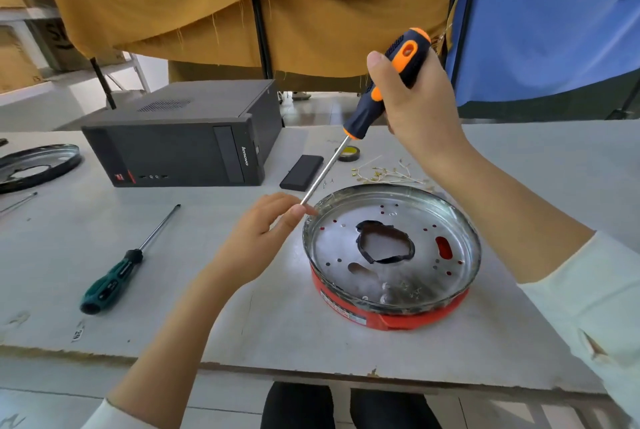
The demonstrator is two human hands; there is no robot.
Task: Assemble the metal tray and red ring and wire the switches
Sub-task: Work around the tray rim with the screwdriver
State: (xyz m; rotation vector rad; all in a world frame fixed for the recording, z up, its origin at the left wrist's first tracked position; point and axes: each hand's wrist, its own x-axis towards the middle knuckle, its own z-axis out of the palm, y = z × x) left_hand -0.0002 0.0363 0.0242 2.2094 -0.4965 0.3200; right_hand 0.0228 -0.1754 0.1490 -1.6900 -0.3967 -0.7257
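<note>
Leftmost, a green screwdriver (114,276) lies on the table (242,317). Next, the left hand (258,243) pinches the shaft tip of the orange screwdriver (377,97) just beside the metal tray (391,248), which sits on the red ring (388,316). Farther right, the right hand (415,106) grips the handle, raised above the table.

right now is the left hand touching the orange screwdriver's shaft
Touching. The head view shows the left hand's fingertips pinching the lower end of the orange screwdriver's shaft at the metal tray's rim.
</note>
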